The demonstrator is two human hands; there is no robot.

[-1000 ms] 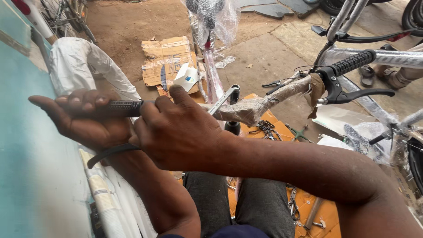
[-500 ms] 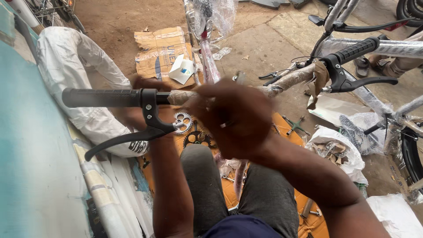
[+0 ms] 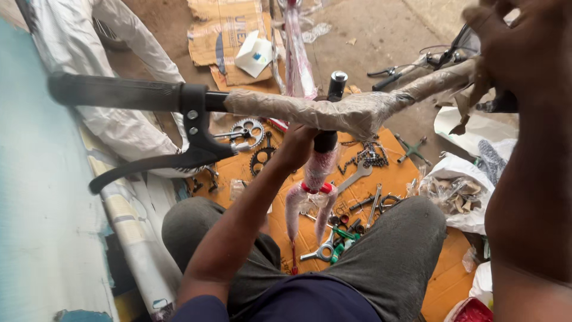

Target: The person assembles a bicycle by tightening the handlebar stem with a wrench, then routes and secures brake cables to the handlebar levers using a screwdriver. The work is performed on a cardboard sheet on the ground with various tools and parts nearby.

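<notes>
The left hand point(image 3: 296, 145) grips the black stem point(image 3: 326, 138) beneath the plastic-wrapped handlebar point(image 3: 322, 110), its fingers hidden behind it. The right hand point(image 3: 517, 45), blurred and partly cropped, closes around the handlebar's right end above scattered sprockets point(image 3: 247, 132).

Bicycle handlebar point(image 3: 333, 110), wrapped in clear protective film, is lying roughly level across the view. A black rubber grip point(image 3: 113, 92) is covering its left end, with a black brake lever point(image 3: 161, 161) hanging just below. The black stem point(image 3: 328, 128) is standing upright at centre.
</notes>
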